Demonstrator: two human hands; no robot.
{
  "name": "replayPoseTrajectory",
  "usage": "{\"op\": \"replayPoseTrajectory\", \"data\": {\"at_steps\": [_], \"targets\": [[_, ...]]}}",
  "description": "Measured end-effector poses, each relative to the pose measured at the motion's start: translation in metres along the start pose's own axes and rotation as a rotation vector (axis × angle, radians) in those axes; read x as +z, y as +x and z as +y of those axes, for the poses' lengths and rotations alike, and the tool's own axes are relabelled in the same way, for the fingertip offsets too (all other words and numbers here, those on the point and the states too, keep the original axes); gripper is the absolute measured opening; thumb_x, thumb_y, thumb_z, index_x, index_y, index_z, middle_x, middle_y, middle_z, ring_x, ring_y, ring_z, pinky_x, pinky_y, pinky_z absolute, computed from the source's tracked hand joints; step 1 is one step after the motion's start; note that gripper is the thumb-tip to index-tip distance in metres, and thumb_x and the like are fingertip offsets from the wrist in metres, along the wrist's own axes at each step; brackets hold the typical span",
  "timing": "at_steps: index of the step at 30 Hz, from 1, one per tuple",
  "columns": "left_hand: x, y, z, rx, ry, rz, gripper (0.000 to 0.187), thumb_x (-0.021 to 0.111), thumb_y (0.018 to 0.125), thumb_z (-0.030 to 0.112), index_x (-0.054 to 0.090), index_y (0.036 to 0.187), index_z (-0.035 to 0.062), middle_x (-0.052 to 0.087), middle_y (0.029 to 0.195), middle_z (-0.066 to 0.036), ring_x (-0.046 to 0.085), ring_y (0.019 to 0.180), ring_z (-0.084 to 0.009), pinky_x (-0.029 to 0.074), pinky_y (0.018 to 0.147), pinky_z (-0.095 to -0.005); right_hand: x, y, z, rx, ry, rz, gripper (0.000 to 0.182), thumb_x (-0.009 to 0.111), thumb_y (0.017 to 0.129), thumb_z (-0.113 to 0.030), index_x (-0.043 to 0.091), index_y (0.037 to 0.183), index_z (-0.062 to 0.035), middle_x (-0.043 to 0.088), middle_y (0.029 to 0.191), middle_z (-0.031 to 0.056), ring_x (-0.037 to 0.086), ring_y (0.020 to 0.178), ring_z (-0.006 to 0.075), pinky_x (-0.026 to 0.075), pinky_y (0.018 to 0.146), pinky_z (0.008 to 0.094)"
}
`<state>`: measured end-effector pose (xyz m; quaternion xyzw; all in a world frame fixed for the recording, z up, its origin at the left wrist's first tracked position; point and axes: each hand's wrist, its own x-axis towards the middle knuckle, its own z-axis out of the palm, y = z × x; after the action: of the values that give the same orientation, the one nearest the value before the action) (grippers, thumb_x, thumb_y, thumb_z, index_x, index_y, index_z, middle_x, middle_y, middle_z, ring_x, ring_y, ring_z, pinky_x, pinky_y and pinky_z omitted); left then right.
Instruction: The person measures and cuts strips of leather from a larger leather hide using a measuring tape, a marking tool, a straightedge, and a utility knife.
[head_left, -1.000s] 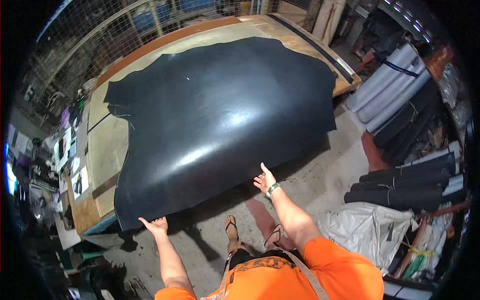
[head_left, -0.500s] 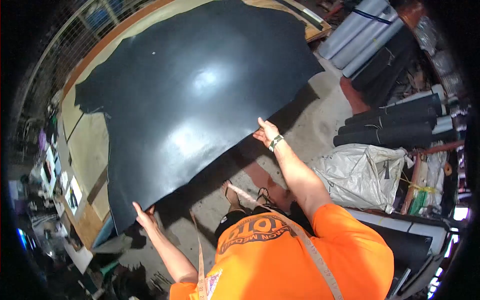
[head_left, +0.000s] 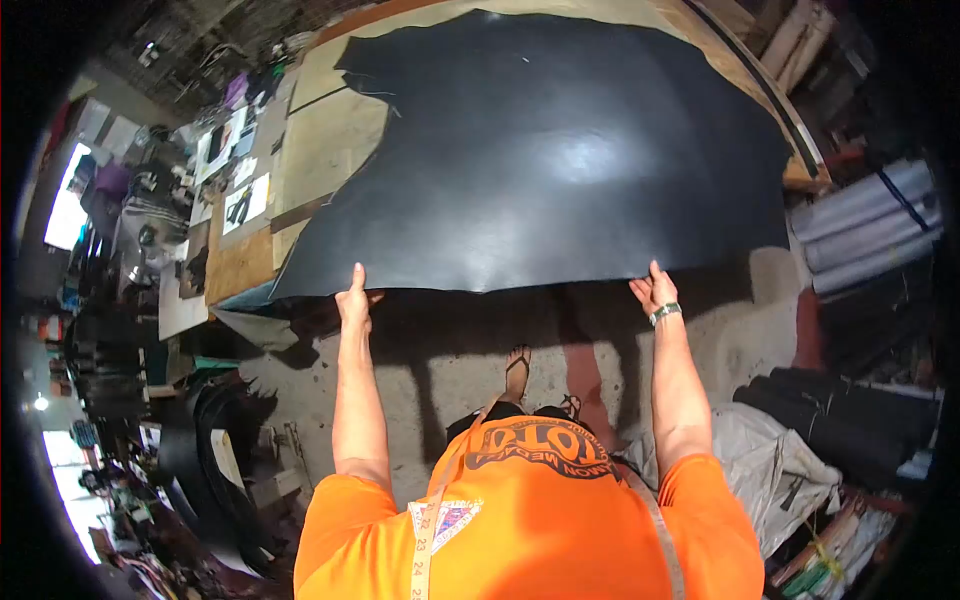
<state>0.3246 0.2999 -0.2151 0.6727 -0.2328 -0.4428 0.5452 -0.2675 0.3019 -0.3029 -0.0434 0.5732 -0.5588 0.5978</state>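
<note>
A large black leather hide [head_left: 470, 170] with an uneven outline spreads over the pale worktable [head_left: 325, 150]. Its near edge hangs past the table, and both hands grip it there. My left hand [head_left: 355, 300] pinches that edge toward the left, thumb on top and fingers underneath. Farther right, my right hand [head_left: 656, 290], with a watch at the wrist, holds the same edge in a like way. The fingers below the hide are partly hidden. A measuring tape [head_left: 422, 540] hangs around my neck over the orange shirt [head_left: 560, 520].
Papers with a dark tool [head_left: 240, 205] lie on the table's left part. Grey rolls [head_left: 870, 225] and black rolls [head_left: 830, 415] are stacked at the right, near a whitish sack [head_left: 740, 460]. Dark curved sheets [head_left: 205, 470] stand at lower left. Concrete floor [head_left: 450, 390] shows around my feet.
My view has turned left, so the hide and table appear farther right. Both hands still grip the near edge, which now runs roughly level across the view instead of slanting.
</note>
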Motion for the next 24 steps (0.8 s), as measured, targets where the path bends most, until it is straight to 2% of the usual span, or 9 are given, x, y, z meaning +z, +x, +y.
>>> {"op": "replayPoseTrajectory", "data": {"at_steps": [3, 7, 11, 13, 15, 17, 19, 21, 24], "targets": [[0.0, -0.022, 0.007, 0.016, 0.022, 0.039, 0.054, 0.07, 0.093, 0.037, 0.059, 0.122, -0.008, 0.064, 0.116, -0.017, 0.068, 0.095, -0.0259, 0.06, 0.067, -0.039, -0.006, 0.002, 0.004, 0.018, 0.006, 0.015, 0.042, 0.06, 0.099, -0.038, 0.049, 0.13, -0.0123, 0.059, 0.132, 0.0143, 0.058, 0.119, 0.0358, 0.049, 0.098, 0.0489], [-0.018, -0.043, -0.008, -0.071, 0.03, 0.061, 0.062, 0.071, 0.091, 0.04, 0.058, 0.124, -0.0104, 0.063, 0.121, -0.02, 0.067, 0.101, -0.03, 0.06, 0.075, -0.0442, -0.015, -0.023, -0.002, -0.061, -0.048, -0.046, 0.047, 0.062, 0.098, -0.04, 0.049, 0.134, -0.0129, 0.059, 0.133, 0.0102, 0.056, 0.123, 0.0349, 0.043, 0.103, 0.0502], [-0.045, -0.086, -0.038, -0.117, -0.029, 0.077, 0.066, 0.071, 0.091, 0.04, 0.055, 0.127, -0.0125, 0.062, 0.124, -0.02, 0.066, 0.105, -0.0306, 0.058, 0.082, -0.0473, -0.045, -0.058, -0.002, -0.113, -0.102, -0.092, 0.051, 0.061, 0.097, -0.042, 0.05, 0.138, -0.0129, 0.059, 0.135, 0.0109, 0.055, 0.124, 0.0345, 0.039, 0.106, 0.0522], [-0.053, -0.114, -0.049, -0.109, -0.048, 0.09, 0.067, 0.072, 0.091, 0.04, 0.055, 0.127, -0.0136, 0.062, 0.124, -0.02, 0.066, 0.106, -0.0307, 0.057, 0.086, -0.0486, -0.057, -0.074, -0.004, -0.109, -0.097, -0.081, 0.04, 0.063, 0.097, -0.039, 0.058, 0.126, -0.0118, 0.065, 0.126, 0.0124, 0.06, 0.118, 0.0339, 0.042, 0.101, 0.0516], [-0.067, -0.137, -0.063, -0.189, -0.056, 0.108, 0.069, 0.072, 0.09, 0.041, 0.054, 0.129, -0.0133, 0.061, 0.126, -0.021, 0.063, 0.111, -0.0312, 0.055, 0.088, -0.049, -0.064, -0.091, -0.004, -0.144, -0.086, -0.068, 0.026, 0.061, 0.099, -0.033, 0.059, 0.112, -0.0101, 0.069, 0.113, 0.0115, 0.068, 0.1, 0.0303, 0.051, 0.086, 0.0471], [-0.08, -0.154, -0.082, -0.183, -0.113, 0.057, 0.069, 0.073, 0.089, 0.042, 0.055, 0.128, -0.0118, 0.059, 0.128, -0.021, 0.063, 0.111, -0.0317, 0.056, 0.086, -0.0483, -0.078, -0.105, 0.0, -0.159, -0.09, -0.035, 0.02, 0.059, 0.1, -0.031, 0.06, 0.104, -0.0107, 0.069, 0.101, 0.0092, 0.068, 0.086, 0.0267, 0.053, 0.079, 0.0439], [-0.097, -0.162, -0.102, -0.213, -0.12, 0.038, 0.065, 0.074, 0.089, 0.041, 0.056, 0.127, -0.008, 0.061, 0.125, -0.019, 0.065, 0.107, -0.0308, 0.056, 0.081, -0.046, -0.084, -0.121, 0.004, -0.141, -0.097, 0.014, 0.021, 0.06, 0.1, -0.032, 0.06, 0.103, -0.0105, 0.068, 0.099, 0.0083, 0.067, 0.085, 0.026, 0.054, 0.079, 0.0426], [-0.092, -0.185, -0.099, -0.062, -0.207, 0.111, 0.059, 0.074, 0.089, 0.04, 0.057, 0.125, -0.0048, 0.063, 0.119, -0.017, 0.067, 0.1, -0.0298, 0.056, 0.077, -0.0439, -0.093, -0.132, 0.012, -0.131, -0.115, -0.017, 0.02, 0.064, 0.097, -0.033, 0.06, 0.103, -0.0134, 0.071, 0.1, 0.0077, 0.069, 0.094, 0.0277, 0.052, 0.086, 0.0473], [-0.117, -0.192, -0.105, -0.188, -0.252, 0.123, 0.055, 0.072, 0.092, 0.035, 0.054, 0.128, -0.0033, 0.063, 0.116, -0.016, 0.066, 0.097, -0.0296, 0.055, 0.076, -0.0441, -0.09, -0.16, 0.023, -0.104, -0.082, -0.038, 0.019, 0.063, 0.098, -0.032, 0.06, 0.099, -0.0136, 0.071, 0.099, 0.0075, 0.07, 0.09, 0.0266, 0.053, 0.084, 0.0455]]}}
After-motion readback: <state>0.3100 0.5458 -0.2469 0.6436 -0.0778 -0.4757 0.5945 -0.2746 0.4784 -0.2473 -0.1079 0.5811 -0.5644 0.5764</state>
